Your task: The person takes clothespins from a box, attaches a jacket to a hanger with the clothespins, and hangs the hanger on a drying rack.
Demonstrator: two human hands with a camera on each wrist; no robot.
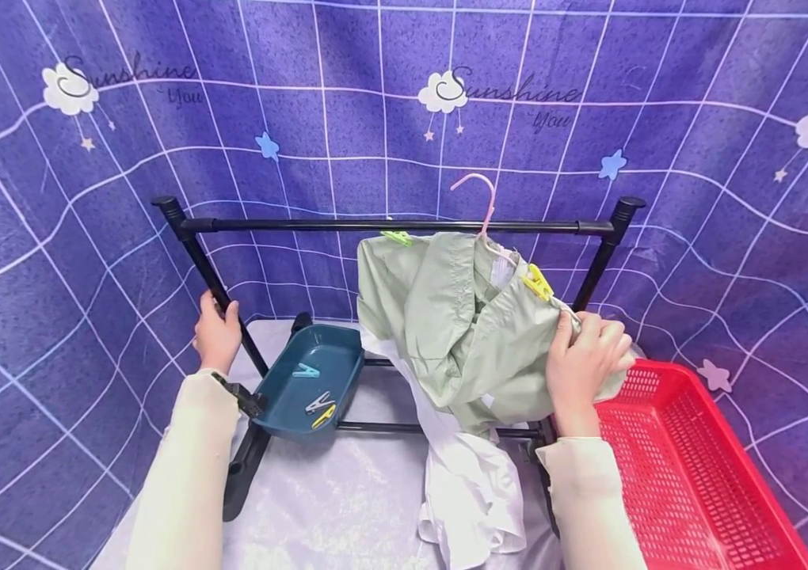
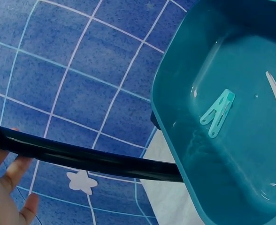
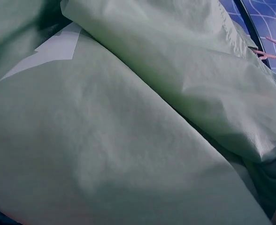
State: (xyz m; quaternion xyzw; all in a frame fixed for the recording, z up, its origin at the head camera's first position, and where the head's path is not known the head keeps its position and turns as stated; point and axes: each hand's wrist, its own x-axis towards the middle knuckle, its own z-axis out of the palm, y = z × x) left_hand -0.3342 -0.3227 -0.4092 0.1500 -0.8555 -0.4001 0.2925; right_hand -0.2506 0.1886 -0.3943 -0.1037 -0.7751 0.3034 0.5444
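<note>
A light green jacket [image 1: 440,324] sits on a pink hanger [image 1: 487,198], whose hook rises above the black rail of the clothes rack [image 1: 318,225]. A yellow clothespin [image 1: 536,283] and a green clothespin [image 1: 397,237] are clipped at its shoulders. My right hand [image 1: 585,360] pinches the jacket's right edge, thumb in front; in the right wrist view the fabric [image 3: 114,126] fills most of the picture. On the left, my left hand [image 1: 219,332] holds the rack's upright post [image 2: 91,159] between thumb and fingers.
Beside the left post is a teal tray [image 1: 276,384] with a turquoise clothespin [image 2: 218,114], a grey clothespin [image 1: 319,403] and a yellow clothespin [image 1: 323,417]. White cloth [image 1: 471,491] hangs below the jacket. A red basket [image 1: 725,443] stands at right, before a purple grid curtain [image 1: 347,119].
</note>
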